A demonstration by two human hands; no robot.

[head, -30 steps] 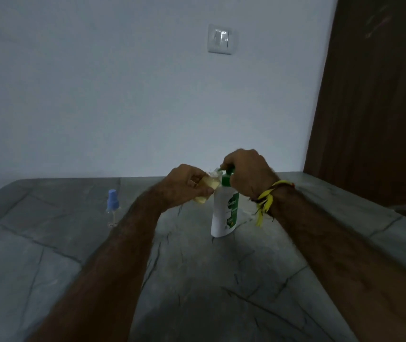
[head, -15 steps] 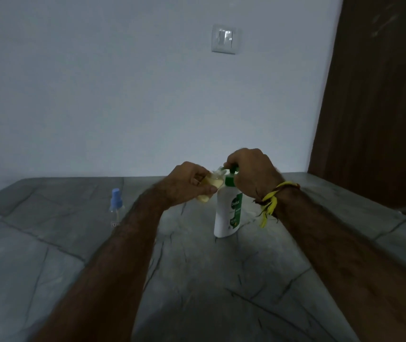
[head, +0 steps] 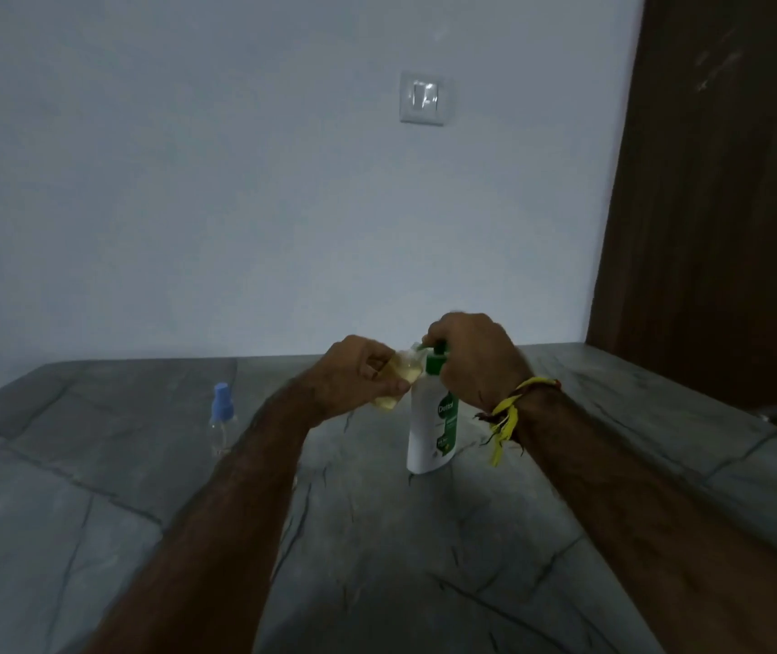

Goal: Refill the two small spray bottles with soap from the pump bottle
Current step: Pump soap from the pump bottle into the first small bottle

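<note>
Your left hand (head: 353, 372) grips a small clear bottle of yellow soap (head: 398, 376) at the spout of the white green-topped plastic pump bottle (head: 432, 420). Your right hand (head: 471, 356) curls over its pump head. A clear blue-capped spray bottle (head: 221, 420) stands nearer the grey stone countertop's (head: 377, 559) left edge.

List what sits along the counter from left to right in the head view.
Blue-capped spray bottle → left hand gripping the small bottle → pump bottle → right hand on its pump → yellow wrist thread.

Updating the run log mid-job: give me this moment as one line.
left hand: holds small bottle at pump spout | right hand: on pump bottle head | blue-capped spray bottle: upright, untouched, left on counter
</note>
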